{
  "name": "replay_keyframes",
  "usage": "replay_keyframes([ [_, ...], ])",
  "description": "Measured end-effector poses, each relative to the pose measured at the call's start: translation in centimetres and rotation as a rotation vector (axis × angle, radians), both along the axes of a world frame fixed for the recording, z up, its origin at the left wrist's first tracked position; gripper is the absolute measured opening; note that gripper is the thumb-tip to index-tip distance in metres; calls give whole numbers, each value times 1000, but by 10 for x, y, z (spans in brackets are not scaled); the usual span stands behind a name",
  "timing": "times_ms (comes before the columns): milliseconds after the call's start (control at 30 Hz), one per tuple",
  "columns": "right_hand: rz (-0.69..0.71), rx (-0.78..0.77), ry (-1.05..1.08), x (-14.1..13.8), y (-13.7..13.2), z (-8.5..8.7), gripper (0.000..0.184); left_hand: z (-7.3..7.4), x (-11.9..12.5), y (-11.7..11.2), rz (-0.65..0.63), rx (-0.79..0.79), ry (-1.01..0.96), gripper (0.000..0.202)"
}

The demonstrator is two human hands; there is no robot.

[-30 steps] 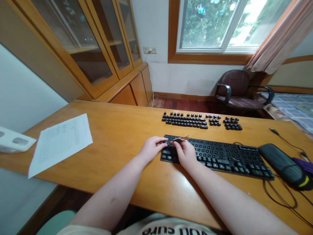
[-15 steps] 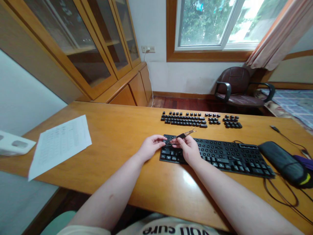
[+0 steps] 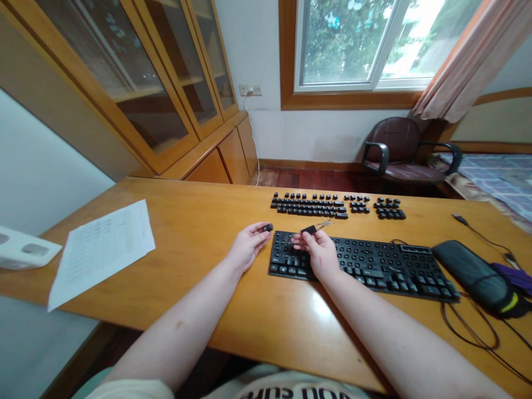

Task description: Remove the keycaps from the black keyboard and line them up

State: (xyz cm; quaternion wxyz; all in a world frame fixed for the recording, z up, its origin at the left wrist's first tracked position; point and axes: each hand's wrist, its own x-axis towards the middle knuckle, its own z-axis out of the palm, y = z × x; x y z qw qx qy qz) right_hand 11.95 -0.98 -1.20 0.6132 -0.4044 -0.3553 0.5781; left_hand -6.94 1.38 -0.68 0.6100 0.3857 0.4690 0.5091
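Note:
My left hand (image 3: 246,249) pinches a small black keycap (image 3: 267,228) between thumb and fingers, just off the left end of the black keyboard (image 3: 376,272). In my right hand (image 3: 323,255) is a keycap puller (image 3: 308,229) with a black handle and thin metal wires, held over the keyboard's upper left part. Much of the keyboard shows bare key stems, while keycaps still sit along its lower rows. Behind it, loose keycaps (image 3: 307,211) lie in rows grouped like a keyboard layout.
Printed paper sheets (image 3: 103,249) and a white slotted object (image 3: 27,246) lie on the left of the wooden desk (image 3: 195,221). A dark case (image 3: 465,271), a purple item (image 3: 513,277) and cables (image 3: 474,332) are at the right. A chair (image 3: 401,147) stands beyond the desk.
My left hand has moved left, away from the keyboard, with a keycap now visible in its fingers. My right hand stays over the keyboard with the puller.

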Motion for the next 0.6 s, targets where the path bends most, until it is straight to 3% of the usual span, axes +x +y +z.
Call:
replay_keyframes([
  [167,-4,1,12,0,1,-2,30,23,-5,49,99,185,138,39],
  [233,-8,2,19,1,2,-3,30,25,-7,77,168,315,327,37],
  [333,-7,-4,23,1,2,-5,30,14,-11,105,118,372,895,29],
  [467,-6,-10,17,1,1,-4,29,-10,-13,111,46,402,1097,22],
  [600,-3,-16,2,0,1,-4,29,-20,-11,107,-19,432,1213,19],
])
